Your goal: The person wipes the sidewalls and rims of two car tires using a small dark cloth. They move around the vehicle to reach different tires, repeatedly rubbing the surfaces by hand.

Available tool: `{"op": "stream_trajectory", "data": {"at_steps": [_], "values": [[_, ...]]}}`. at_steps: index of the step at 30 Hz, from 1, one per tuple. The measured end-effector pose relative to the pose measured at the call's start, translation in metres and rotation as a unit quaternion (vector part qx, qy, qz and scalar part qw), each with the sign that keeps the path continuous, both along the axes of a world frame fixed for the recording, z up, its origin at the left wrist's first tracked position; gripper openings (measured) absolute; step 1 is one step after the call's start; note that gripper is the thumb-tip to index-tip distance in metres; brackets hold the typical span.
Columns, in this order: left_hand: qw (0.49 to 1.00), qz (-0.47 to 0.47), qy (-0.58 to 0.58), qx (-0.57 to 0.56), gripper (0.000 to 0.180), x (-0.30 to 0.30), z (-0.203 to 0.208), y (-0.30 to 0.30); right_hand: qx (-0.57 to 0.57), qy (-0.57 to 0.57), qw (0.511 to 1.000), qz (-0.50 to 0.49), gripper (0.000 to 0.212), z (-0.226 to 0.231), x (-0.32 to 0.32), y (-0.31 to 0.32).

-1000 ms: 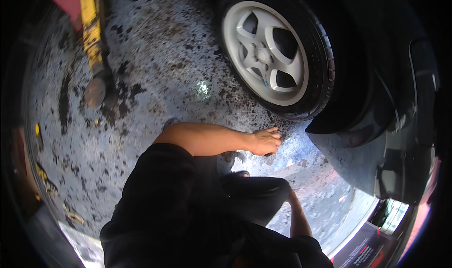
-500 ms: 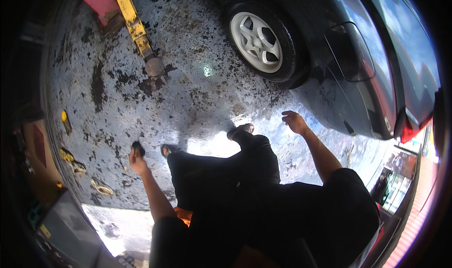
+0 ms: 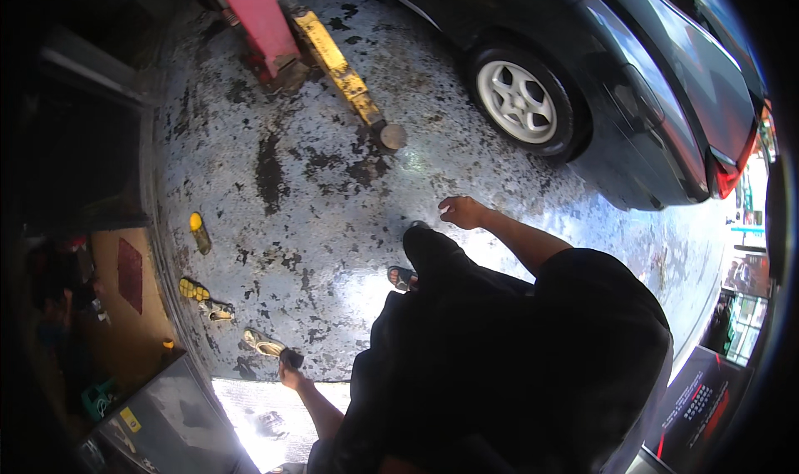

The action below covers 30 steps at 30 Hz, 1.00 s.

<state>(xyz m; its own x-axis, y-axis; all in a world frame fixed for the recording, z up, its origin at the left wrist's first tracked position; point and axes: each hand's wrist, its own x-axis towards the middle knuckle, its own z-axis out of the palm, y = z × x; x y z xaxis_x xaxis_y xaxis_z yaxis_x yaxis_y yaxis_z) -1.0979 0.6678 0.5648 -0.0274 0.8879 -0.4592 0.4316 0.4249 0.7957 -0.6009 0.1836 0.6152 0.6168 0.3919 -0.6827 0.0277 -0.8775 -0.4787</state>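
Note:
My left hand, low on the left, is closed around a small dark object whose kind I cannot make out. Just beyond it on the floor lies a pale shoe. My right hand hangs in front of my body over the floor, fingers loosely bent with a gap by the thumb. It seems to hold nothing. My legs and a sandalled foot show between the two arms.
A dark car with a white-rimmed wheel stands at the far right. A yellow lift arm reaches from a red post. Left are a yellow-capped bottle, more footwear, and a grey cabinet.
My view and body have turned left, so car and lift arm sit further right in the picture. My left hand has moved nearer the pale shoe; my right hand has come across in front of me.

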Motion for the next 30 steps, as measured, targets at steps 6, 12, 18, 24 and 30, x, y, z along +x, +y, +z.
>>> {"op": "stream_trajectory", "data": {"at_steps": [6,12,18,24,30], "values": [[0.982,-0.010,-0.181,-0.061,0.036,0.230,0.004,0.081,0.193,-0.017,0.981,0.006,0.053,0.033,0.054,0.228],[0.939,-0.053,-0.312,-0.136,0.026,0.406,0.086,0.156,0.355,0.032,0.921,0.157,0.093,0.076,0.078,0.497],[0.919,0.053,-0.371,-0.121,0.018,0.454,0.159,0.316,0.383,0.168,0.876,0.240,0.102,0.117,0.136,0.729],[0.900,0.095,-0.389,-0.170,0.035,0.518,0.142,0.507,0.389,0.135,0.851,0.327,0.090,0.074,0.202,0.954],[0.902,-0.102,-0.394,-0.145,0.046,0.622,0.166,0.740,0.361,0.187,0.891,0.201,0.083,0.079,0.334,1.137]]}}
